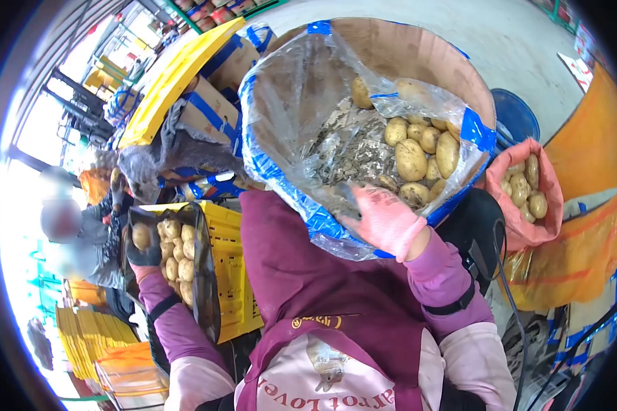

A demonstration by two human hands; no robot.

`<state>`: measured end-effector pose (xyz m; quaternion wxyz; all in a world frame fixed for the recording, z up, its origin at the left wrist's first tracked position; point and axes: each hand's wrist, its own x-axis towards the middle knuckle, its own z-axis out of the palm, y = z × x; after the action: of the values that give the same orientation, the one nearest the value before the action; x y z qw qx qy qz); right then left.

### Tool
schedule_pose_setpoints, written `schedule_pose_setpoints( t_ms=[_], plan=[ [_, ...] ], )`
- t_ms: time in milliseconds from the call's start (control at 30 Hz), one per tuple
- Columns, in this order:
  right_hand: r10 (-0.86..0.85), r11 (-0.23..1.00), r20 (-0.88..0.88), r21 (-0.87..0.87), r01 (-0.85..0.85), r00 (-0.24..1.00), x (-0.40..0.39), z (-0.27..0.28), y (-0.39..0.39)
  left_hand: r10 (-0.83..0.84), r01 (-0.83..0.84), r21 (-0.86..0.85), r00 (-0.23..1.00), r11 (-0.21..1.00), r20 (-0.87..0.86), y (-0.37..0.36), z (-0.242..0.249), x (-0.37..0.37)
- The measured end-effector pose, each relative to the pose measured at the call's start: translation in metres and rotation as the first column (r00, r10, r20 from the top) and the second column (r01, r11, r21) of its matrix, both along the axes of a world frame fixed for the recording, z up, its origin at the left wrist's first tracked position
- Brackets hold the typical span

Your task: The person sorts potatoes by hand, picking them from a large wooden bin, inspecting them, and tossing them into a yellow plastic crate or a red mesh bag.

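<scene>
My left hand [144,256], in a pink glove with a dark palm, is closed on a potato [141,235] at the left side of a yellow crate [230,274]. Several potatoes [185,268] lie in rows in the crate, inside a dark liner [206,288]. My right hand [385,218], in a pink glove with soiled fingers, is over the near rim of a large round bin [411,34]. Its thumb and fingers are apart, with nothing visible between them. Loose potatoes [411,160] sit to its right in the bin, with dirt on the clear plastic lining [281,130].
A pink sack [548,222] of potatoes stands right of the bin, near a blue bucket [517,113]. Cardboard boxes [209,103] and a yellow crate lid [178,82] are at the back left. Another person's sleeve [99,226] is beyond the crate. A cable [511,294] hangs at the right.
</scene>
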<state>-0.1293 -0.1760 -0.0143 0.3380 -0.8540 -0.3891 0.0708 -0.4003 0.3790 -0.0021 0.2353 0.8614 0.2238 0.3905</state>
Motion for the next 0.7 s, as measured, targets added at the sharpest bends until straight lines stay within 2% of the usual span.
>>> schedule_pose_setpoints(
  t_ms=[33, 67, 100, 133, 167, 233, 267, 300, 333, 367, 400, 433, 467, 500, 533, 567, 600, 667, 700],
  plan=[
    [0.054, 0.997, -0.058, -0.046, -0.057, 0.997, 0.003, 0.007, 0.0, -0.078, 0.08, 0.038, 0.996, 0.996, -0.041, 0.015, -0.002, -0.012],
    [0.063, 0.989, -0.08, -0.128, -0.073, 0.995, 0.002, 0.017, 0.001, -0.026, 0.088, 0.306, 0.979, 0.948, -0.203, -0.014, 0.018, -0.002],
    [0.069, 0.991, -0.09, -0.112, -0.079, 0.994, 0.002, 0.013, 0.003, -0.368, 0.367, -0.024, 0.925, 0.93, -0.098, -0.023, 0.034, 0.025],
    [0.08, 0.991, -0.099, -0.098, -0.089, 0.992, 0.001, 0.01, 0.004, -0.617, 0.644, -0.414, 0.756, 0.644, 0.216, -0.033, 0.051, 0.051],
    [0.076, 0.992, -0.105, -0.093, -0.086, 0.992, 0.0, 0.007, 0.006, -0.624, 0.737, -0.611, 0.63, 0.29, 0.463, -0.041, 0.066, 0.077],
    [0.109, 0.987, -0.065, -0.115, -0.116, 0.992, -0.002, 0.003, 0.007, -0.552, 0.641, -0.593, 0.753, 0.488, 0.36, -0.165, 0.118, 0.17],
    [0.11, 0.987, -0.069, -0.111, -0.117, 0.992, -0.003, 0.005, 0.007, -0.657, 0.664, -0.602, 0.698, 0.444, 0.284, -0.195, 0.133, 0.209],
    [0.109, 0.984, -0.066, -0.131, -0.117, 0.992, -0.003, 0.009, 0.006, -0.748, 0.673, -0.687, 0.598, 0.273, 0.289, -0.229, 0.144, 0.243],
    [0.107, 0.982, -0.061, -0.151, -0.115, 0.992, -0.002, 0.011, 0.004, -0.826, 0.655, -0.726, 0.515, 0.208, 0.228, -0.257, 0.142, 0.283],
    [0.11, 0.986, -0.037, -0.122, -0.114, 0.993, -0.002, 0.002, 0.005, -0.854, 0.678, -0.609, 0.521, 0.411, 0.004, -0.309, 0.14, 0.308],
    [0.107, 0.987, -0.037, -0.117, -0.111, 0.994, -0.004, 0.001, 0.003, -0.888, 0.625, -0.692, 0.458, 0.363, -0.052, -0.338, 0.129, 0.339],
    [0.118, 0.984, -0.009, -0.135, -0.118, 0.993, -0.006, 0.001, 0.002, -0.896, 0.574, -0.722, 0.418, 0.386, -0.147, -0.367, 0.112, 0.365],
    [0.126, 0.981, 0.021, -0.153, -0.121, 0.992, -0.006, 0.003, 0.0, -0.898, 0.565, -0.701, 0.323, 0.435, -0.298, -0.389, 0.088, 0.388],
    [0.124, 0.983, -0.033, -0.131, -0.128, 0.992, -0.005, 0.011, -0.002, -0.875, 0.517, -0.711, 0.207, 0.477, -0.437, -0.409, 0.06, 0.409],
    [0.116, 0.985, -0.03, -0.127, -0.119, 0.993, -0.005, 0.007, -0.001, -0.764, 0.534, -0.6, 0.149, 0.596, -0.627, -0.432, 0.039, 0.42],
    [0.12, 0.987, -0.038, -0.099, -0.123, 0.992, -0.007, 0.0, 0.002, -0.581, 0.736, -0.282, 0.183, 0.616, -0.793, -0.446, 0.002, 0.433],
    [0.125, 0.989, -0.049, -0.072, -0.128, 0.991, -0.005, -0.004, 0.003, -0.375, 0.859, 0.056, 0.279, 0.508, -0.884, -0.455, -0.035, 0.444],
    [0.148, 0.981, -0.11, -0.106, -0.16, 0.983, -0.001, 0.009, -0.006, -0.281, 0.783, -0.054, 0.157, 0.62, -0.947, -0.476, -0.071, 0.446],
    [0.174, 0.977, -0.114, -0.102, -0.185, 0.978, 0.0, 0.01, -0.008, -0.284, 0.788, -0.063, 0.145, 0.613, -0.948, -0.478, -0.076, 0.447]
  ],
)
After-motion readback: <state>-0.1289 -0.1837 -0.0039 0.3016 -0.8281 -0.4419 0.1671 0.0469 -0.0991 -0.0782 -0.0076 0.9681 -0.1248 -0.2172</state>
